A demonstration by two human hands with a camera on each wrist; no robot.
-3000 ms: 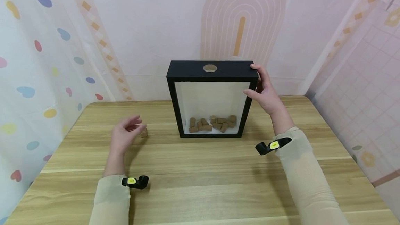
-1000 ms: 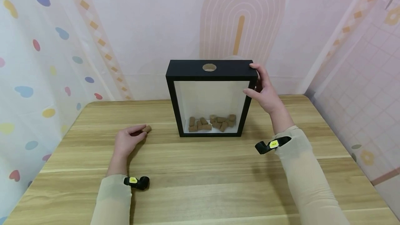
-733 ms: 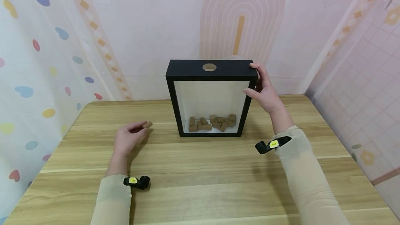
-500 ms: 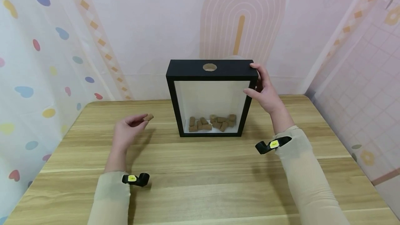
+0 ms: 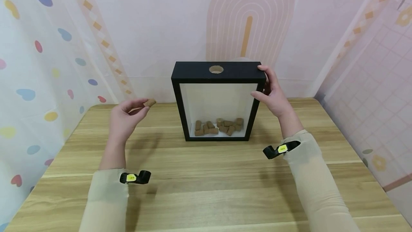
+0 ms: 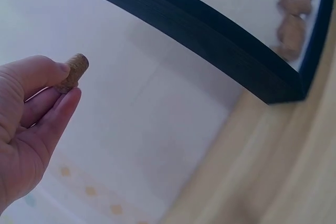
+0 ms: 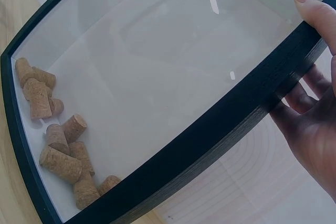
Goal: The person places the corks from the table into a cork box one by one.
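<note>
Left hand [image 5: 123, 119], left of centre in the head view, is raised above the tabletop [image 5: 206, 185] and pinches a single cork [image 5: 149, 102] between thumb and fingertips; the left wrist view shows the cork end poking out past the thumb [image 6: 47, 72], the other fingers relaxed beneath it. Right hand [image 5: 273, 94], right of centre, grips the upper right corner of the black shadow-box frame [image 5: 193, 72]: thumb on the front edge, fingers wrapped behind, holding it upright on the tabletop. The held cork is level with the upper half of the frame and well to the left of it, apart from the round hole [image 5: 216, 69] in the frame's top edge. A pile of corks [image 5: 219, 127] lies behind the glass at the bottom, roughly a dozen, covering only the lowest strip. Judged progress: one cork is in hand and off the tabletop, not yet over the hole; most of the box is unfilled. No other loose corks show on the wood in the head view. Black wrist bands with yellow tags sit on both beige sleeves [image 5: 106, 199]. Hard to make out: exact cork count, since they overlap; the right hand's fingers behind the frame are partly hidden in the right wrist view [image 7: 315, 129]; the hole shows only as a cut-off sliver at that view's top edge. Pastel printed curtains [image 5: 48, 46] close off the background.
</note>
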